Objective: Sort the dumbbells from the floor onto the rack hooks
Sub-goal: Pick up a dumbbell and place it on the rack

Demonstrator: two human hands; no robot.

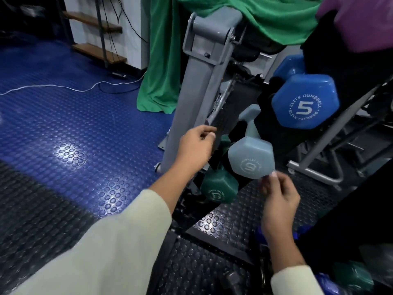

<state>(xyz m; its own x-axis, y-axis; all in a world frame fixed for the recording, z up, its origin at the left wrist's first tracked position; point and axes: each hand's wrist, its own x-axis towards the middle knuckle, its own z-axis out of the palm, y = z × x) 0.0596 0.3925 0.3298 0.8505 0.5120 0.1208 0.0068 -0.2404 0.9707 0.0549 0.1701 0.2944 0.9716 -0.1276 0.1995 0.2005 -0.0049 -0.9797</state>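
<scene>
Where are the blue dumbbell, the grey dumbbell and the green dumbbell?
blue dumbbell [305, 101]: head view, on its end face.
grey dumbbell [251, 160]: head view, on its end face.
green dumbbell [220, 187]: head view, on its end face.

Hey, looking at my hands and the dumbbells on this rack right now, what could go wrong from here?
1. The grey-blue dumbbell sits tilted on the rack and neither hand grips it; the right hand is only near its end, so it may slip off.
2. The left hand lies against the grey frame post beside the green dumbbell; a shifting weight could pinch fingers.
3. More dumbbells seem to lie by your right sleeve on the floor, a possible trip hazard.
</scene>
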